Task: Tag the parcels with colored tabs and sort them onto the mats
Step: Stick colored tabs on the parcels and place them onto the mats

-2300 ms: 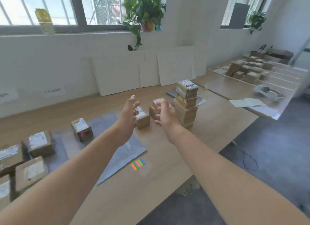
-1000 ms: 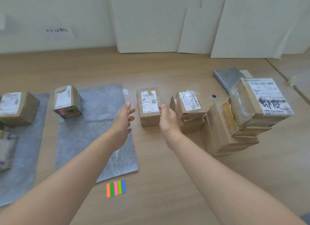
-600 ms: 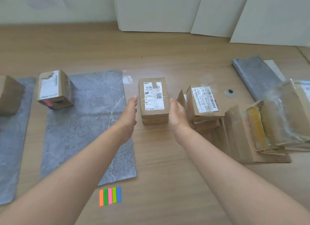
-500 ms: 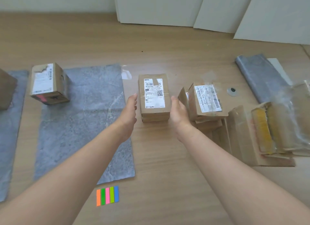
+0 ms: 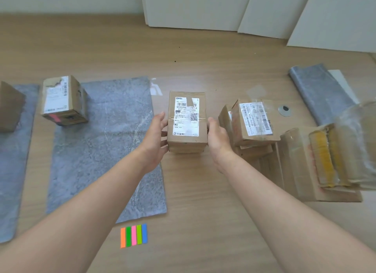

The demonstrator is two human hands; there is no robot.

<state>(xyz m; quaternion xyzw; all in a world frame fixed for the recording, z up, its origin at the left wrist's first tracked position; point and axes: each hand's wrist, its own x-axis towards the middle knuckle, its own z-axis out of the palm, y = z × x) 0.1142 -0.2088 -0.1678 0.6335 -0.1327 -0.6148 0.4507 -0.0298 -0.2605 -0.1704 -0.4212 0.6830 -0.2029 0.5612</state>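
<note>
Parcels are spread along the wooden table [image 5: 203, 211]. At the left, one tagged parcel [image 5: 63, 100] is seen on the far left corner of a grey mat [image 5: 105, 150], with a pink tab [image 5: 55, 117] low on its near face. A strip of coloured tabs [image 5: 133, 235] lies on the bare surface just off the mat's near right corner.

Just beside the mat's right edge, the labelled cardboard parcel [image 5: 186, 120] is bracketed by both hands. The left hand [image 5: 155, 138] is laid against its left face and the right hand [image 5: 218, 139] against its right face, fingers nearly straight, so that it is pressed between them rather than wrapped. Whether it has been lifted off the surface cannot be told.

A small, stiff and probably light box is judged here. The taped label may be slick, so the bare cardboard side faces are the better hold, low and opposite each other; a firm squeeze should be tolerated.

To the right, a taped neighbour parcel [image 5: 253, 122] sits just beside the right hand, followed by a leaning parcel stack [image 5: 317, 162] and a rolled mat [image 5: 319, 91].
</note>
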